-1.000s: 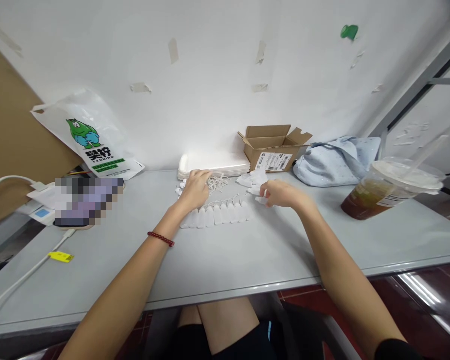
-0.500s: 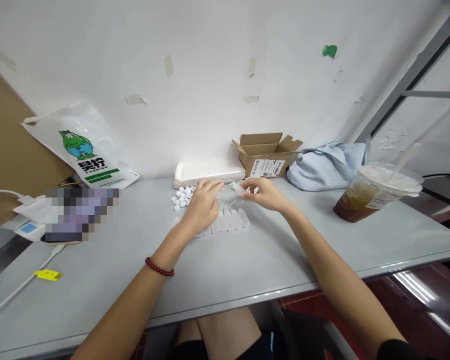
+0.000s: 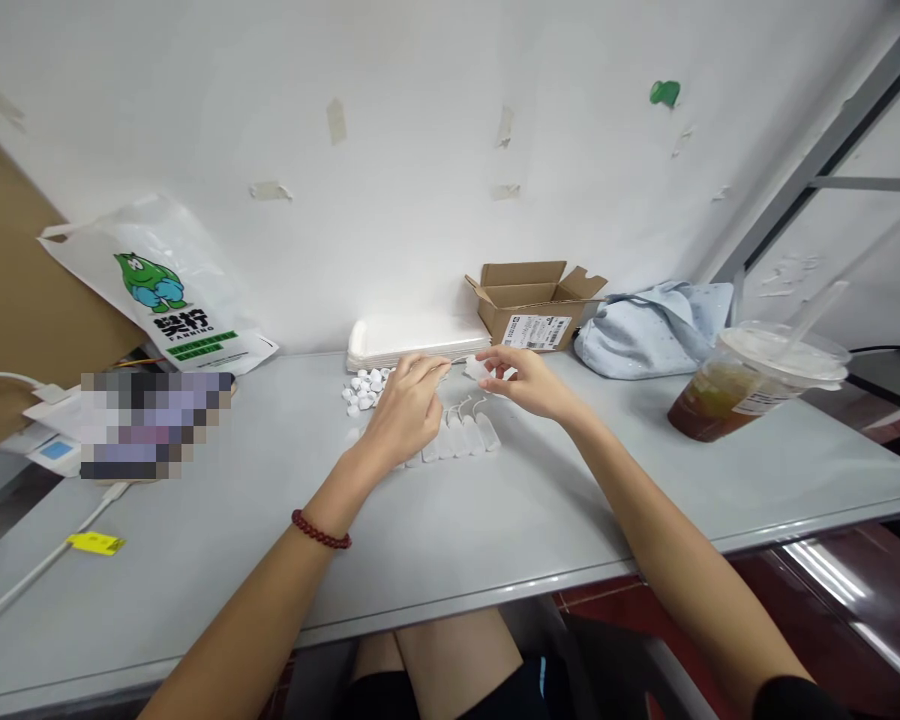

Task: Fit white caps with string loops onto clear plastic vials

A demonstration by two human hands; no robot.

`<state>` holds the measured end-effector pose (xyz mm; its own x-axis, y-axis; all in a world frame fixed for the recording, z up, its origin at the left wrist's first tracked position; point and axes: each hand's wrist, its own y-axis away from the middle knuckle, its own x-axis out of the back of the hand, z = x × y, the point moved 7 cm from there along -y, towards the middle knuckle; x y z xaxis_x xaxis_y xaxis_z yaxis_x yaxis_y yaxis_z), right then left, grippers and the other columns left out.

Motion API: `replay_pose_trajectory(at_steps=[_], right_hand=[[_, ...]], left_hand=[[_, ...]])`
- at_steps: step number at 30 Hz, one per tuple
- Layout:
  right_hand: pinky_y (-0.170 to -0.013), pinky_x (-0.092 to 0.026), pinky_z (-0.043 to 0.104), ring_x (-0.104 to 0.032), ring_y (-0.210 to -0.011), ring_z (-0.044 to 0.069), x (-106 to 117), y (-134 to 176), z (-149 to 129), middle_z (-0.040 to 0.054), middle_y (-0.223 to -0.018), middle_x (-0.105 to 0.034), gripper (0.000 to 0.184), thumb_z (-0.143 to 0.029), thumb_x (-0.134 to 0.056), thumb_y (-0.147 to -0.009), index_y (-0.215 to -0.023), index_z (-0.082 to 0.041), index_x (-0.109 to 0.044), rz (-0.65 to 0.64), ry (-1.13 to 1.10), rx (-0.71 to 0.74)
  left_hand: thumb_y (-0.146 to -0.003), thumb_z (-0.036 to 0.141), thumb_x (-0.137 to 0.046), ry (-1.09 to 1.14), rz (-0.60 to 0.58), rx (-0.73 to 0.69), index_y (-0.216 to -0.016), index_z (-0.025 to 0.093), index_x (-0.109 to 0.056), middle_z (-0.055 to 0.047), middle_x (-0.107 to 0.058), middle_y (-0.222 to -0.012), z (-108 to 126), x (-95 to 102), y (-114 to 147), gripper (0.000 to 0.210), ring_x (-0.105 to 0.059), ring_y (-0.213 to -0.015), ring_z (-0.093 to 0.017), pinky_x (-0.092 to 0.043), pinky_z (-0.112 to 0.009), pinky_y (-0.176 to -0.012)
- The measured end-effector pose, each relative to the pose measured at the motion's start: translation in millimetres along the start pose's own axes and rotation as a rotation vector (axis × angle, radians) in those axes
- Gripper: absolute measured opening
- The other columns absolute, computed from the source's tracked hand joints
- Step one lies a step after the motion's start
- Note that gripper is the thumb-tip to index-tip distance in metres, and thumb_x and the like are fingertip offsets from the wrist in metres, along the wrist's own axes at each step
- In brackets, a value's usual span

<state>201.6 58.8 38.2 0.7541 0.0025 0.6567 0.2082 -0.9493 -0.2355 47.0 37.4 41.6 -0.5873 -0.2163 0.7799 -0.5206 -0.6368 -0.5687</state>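
In the head view, my right hand (image 3: 525, 382) pinches a small translucent white plastic piece (image 3: 478, 369) between thumb and fingers. A thin white cord runs from that piece toward my left hand (image 3: 411, 405), whose fingers are closed at the cord's end; the exact grip is partly hidden. Below the hands, several translucent flat plastic pieces (image 3: 461, 438) with short white cords lie side by side in a row. The left end of this row is covered by my left hand. Just left of that hand is a heap of small white caps (image 3: 361, 388).
Behind the hands stand a stack of white trays (image 3: 412, 342) and an open cardboard box (image 3: 534, 322). A light blue cloth bag (image 3: 652, 335) and a tilted-looking drink cup (image 3: 742, 390) are to the right. A plastic bag (image 3: 172, 290) and a charging cable (image 3: 45, 575) are left.
Both hands stay nearly in place, with the fingertips shifting only slightly. The translucent piece in my right hand has turned a little. The whole view has moved slightly.
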Motion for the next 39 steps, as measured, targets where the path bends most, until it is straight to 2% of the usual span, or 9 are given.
replay_pose_trajectory(at_steps=[5,10,20,24,28,34,39], right_hand=[[-0.067,-0.042,0.026,-0.051,-0.072,0.013,-6.0,0.3,-1.3,0.0013,-0.084,-0.056,0.045,-0.028,-0.061,-0.072,-0.116,-0.019,-0.056,-0.04,0.004,0.045],[-0.066,-0.041,0.026,-0.048,-0.067,0.011,-8.7,-0.1,-1.9,0.0001,-0.081,-0.056,0.041,-0.029,-0.063,-0.072,-0.111,-0.02,-0.061,-0.039,0.017,0.069],[-0.062,-0.039,0.025,-0.045,-0.063,0.01,-12.1,0.3,-5.3,0.0003,-0.077,-0.057,0.036,-0.033,-0.066,-0.071,-0.102,-0.016,-0.065,-0.026,-0.002,0.062],[-0.063,-0.039,0.026,-0.048,-0.064,0.012,-13.4,-1.1,-2.8,0.0006,-0.075,-0.058,0.03,-0.032,-0.06,-0.075,-0.1,-0.015,-0.065,-0.031,0.01,0.066],[-0.064,-0.039,0.026,-0.051,-0.068,0.013,-14.8,-1.2,-4.6,0.0013,-0.076,-0.06,0.025,-0.032,-0.058,-0.077,-0.093,-0.015,-0.066,-0.037,-0.006,0.089],[-0.061,-0.041,0.024,-0.049,-0.068,0.012,-17.7,1.1,-8.9,0.0025,-0.08,-0.06,0.022,-0.031,-0.054,-0.079,-0.089,-0.014,-0.064,-0.1,-0.236,0.044],[-0.061,-0.041,0.024,-0.05,-0.069,0.011,-25.8,1.4,-5.7,0.002,-0.079,-0.059,0.021,-0.031,-0.053,-0.08,-0.088,-0.015,-0.064,-0.19,-0.495,-0.001]], left_hand=[[-0.079,0.004,-0.039,0.005,-0.001,-0.018,-0.12,0.016,-0.055,-0.007,-0.057,-0.121,2.9,-1.5,1.0,0.045,-0.041,-0.118,-0.025,-0.042,-0.046,-0.1],[-0.08,0.006,-0.04,-0.043,-0.016,-0.022,-0.117,0.016,-0.057,-0.009,-0.057,-0.119,5.6,-4.5,1.6,0.042,-0.041,-0.118,-0.026,-0.043,-0.046,-0.097],[-0.081,0.007,-0.042,-0.035,0.083,-0.032,-0.115,0.014,-0.059,-0.011,-0.056,-0.119,10.2,-6.0,3.4,0.038,-0.038,-0.12,-0.027,-0.042,-0.047,-0.099],[-0.08,0.006,-0.044,-0.057,0.1,-0.037,-0.112,0.017,-0.061,-0.009,-0.055,-0.122,12.5,-6.8,3.9,0.038,-0.036,-0.123,-0.029,-0.042,-0.049,-0.097],[-0.081,0.007,-0.045,-0.097,0.114,0.016,-0.11,0.017,-0.063,-0.009,-0.053,-0.125,12.5,-7.3,3.9,0.036,-0.035,-0.125,-0.031,-0.041,-0.05,-0.097],[-0.085,0.021,-0.05,0.043,0.174,0.087,-0.106,0.015,-0.061,-0.009,-0.062,-0.107,8.6,-2.6,2.5,0.025,-0.048,-0.108,-0.025,-0.043,-0.043,-0.095],[-0.081,0.028,-0.06,0.092,0.126,-0.011,-0.118,0.017,-0.052,-0.009,-0.059,-0.116,15.0,-4.3,1.6,0.039,-0.046,-0.112,-0.026,-0.043,-0.044,-0.095]])
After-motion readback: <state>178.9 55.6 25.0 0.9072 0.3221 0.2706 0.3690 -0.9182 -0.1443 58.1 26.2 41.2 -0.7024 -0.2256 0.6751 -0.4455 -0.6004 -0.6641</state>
